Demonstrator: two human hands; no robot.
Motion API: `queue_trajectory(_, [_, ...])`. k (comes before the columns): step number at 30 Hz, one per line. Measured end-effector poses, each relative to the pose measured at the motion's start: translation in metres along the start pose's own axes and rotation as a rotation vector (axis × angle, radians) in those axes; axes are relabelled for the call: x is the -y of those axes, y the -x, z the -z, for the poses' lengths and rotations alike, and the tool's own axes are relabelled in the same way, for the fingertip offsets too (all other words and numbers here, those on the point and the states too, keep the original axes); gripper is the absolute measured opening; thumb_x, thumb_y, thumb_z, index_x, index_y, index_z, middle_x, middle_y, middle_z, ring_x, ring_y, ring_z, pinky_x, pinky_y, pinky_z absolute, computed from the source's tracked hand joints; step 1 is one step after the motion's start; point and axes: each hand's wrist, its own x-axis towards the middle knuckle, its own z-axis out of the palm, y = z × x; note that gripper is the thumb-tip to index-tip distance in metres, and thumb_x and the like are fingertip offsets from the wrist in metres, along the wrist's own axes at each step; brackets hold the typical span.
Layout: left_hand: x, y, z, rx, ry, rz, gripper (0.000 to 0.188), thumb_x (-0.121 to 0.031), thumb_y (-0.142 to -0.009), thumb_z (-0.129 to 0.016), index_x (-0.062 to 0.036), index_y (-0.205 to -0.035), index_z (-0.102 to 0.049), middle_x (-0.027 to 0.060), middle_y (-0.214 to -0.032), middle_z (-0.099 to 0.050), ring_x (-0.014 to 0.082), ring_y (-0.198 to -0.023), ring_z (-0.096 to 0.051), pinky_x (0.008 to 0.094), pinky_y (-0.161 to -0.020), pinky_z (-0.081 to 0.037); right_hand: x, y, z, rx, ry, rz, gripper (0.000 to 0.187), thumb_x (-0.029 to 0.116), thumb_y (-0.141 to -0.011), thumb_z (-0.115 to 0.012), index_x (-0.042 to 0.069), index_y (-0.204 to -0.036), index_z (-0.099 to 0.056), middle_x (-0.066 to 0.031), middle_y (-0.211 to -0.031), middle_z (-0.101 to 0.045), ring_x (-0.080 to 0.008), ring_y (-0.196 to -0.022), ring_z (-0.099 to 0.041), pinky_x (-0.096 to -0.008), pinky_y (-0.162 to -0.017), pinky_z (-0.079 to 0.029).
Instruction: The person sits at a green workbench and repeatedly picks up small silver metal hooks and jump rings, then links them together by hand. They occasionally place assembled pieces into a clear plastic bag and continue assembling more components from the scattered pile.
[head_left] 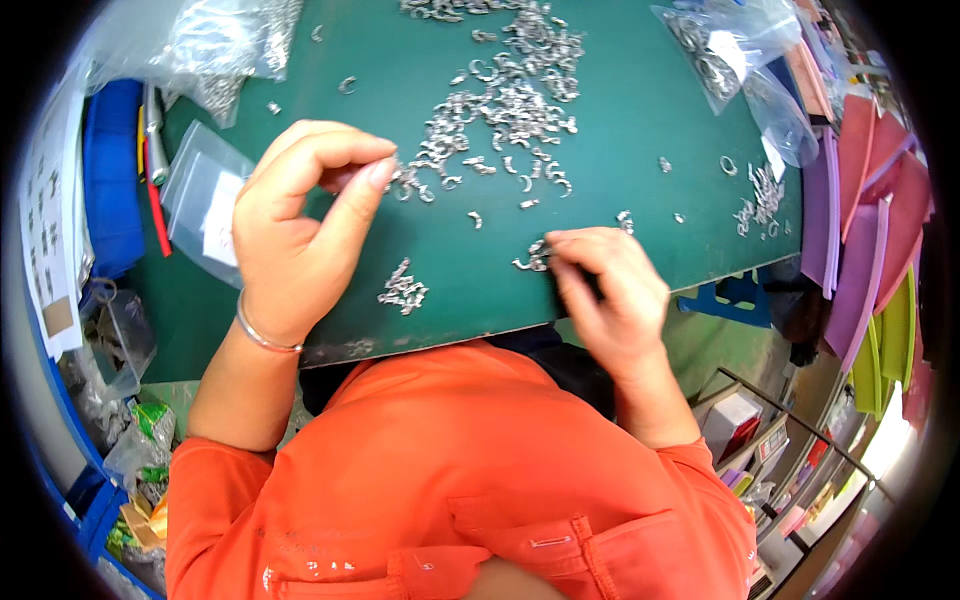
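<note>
Metal pieces [522, 112] heaped ahead, between left hand [288, 240], pinching one, and right hand [614, 288], half-curled at small cluster [534, 258]; its grip unclear.

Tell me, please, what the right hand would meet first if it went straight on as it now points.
The right hand would likely meet the cluster of metal pieces just to its left, though depth is unclear.

A head-worn fisheye camera looks down at close range on left hand [300, 215], right hand [622, 290] and green table [640, 110].
</note>
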Motion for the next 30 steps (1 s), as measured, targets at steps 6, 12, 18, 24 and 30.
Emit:
queue_trajectory(6, [0.001, 0.006, 0.003, 0.011, 0.015, 0.029, 0.010, 0.006, -0.083, -0.068, 0.0018, -0.093, -0.066, 0.0064, -0.090, -0.062, 0.0113, -0.078, -0.056, 0.0223, -0.070, -0.045, -0.023, 0.003, 0.029, -0.152, 0.168, -0.112, 0.015, -0.008, -0.077, -0.068, -0.002, -0.091, -0.067, -0.0140, -0.085, -0.067, -0.0281, -0.076, -0.065, -0.0330, -0.072, -0.052])
queue_trajectory(12, [-0.003, 0.005, 0.002, 0.032, 0.044, 0.040, 0.013, 0.008, -0.083, -0.067, 0.0025, -0.094, -0.066, 0.0075, -0.092, -0.061, 0.0111, -0.079, -0.055, 0.0224, -0.070, -0.044, -0.064, 0.017, 0.053, -0.165, 0.394, -0.356, 0.010, -0.002, -0.079, -0.071, 0.000, -0.087, -0.066, -0.0121, -0.087, -0.063, -0.0276, -0.081, -0.062, -0.0354, -0.074, -0.050])
queue_trajectory(18, [-0.003, 0.006, 0.002, 0.053, 0.032, 0.047, 0.012, 0.008, -0.083, -0.067, 0.0023, -0.094, -0.065, 0.0077, -0.091, -0.061, 0.0119, -0.078, -0.054, 0.0227, -0.069, -0.044, -0.035, 0.005, 0.033, -0.233, 0.205, -0.134, 0.014, -0.009, -0.074, -0.071, 0.000, -0.082, -0.064, -0.0115, -0.081, -0.064, -0.0270, -0.075, -0.063, -0.0350, -0.069, -0.052])
queue_trajectory(24, [-0.003, 0.007, 0.006, 0.136, 0.033, 0.055, 0.011, 0.008, -0.088, -0.062, 0.0028, -0.098, -0.062, 0.0077, -0.098, -0.058, 0.0129, -0.088, -0.054, 0.0231, -0.077, -0.043, -0.011, -0.002, -0.002, 0.015, -0.060, 0.053, 0.017, -0.006, -0.074, -0.069, 0.002, -0.088, -0.066, -0.0091, -0.083, -0.064, -0.0266, -0.075, -0.062, -0.0359, -0.070, -0.049])
queue_trajectory(30, [-0.006, 0.006, 0.002, 0.056, 0.013, 0.019, 0.012, 0.008, -0.083, -0.067, 0.0019, -0.094, -0.065, 0.0079, -0.091, -0.062, 0.0125, -0.078, -0.055, 0.0231, -0.068, -0.044, -0.069, -0.020, 0.033, -0.232, 0.407, -0.176, 0.014, -0.001, -0.080, -0.068, 0.002, -0.094, -0.067, -0.0134, -0.087, -0.064, -0.0312, -0.082, -0.060, -0.0379, -0.074, -0.048])
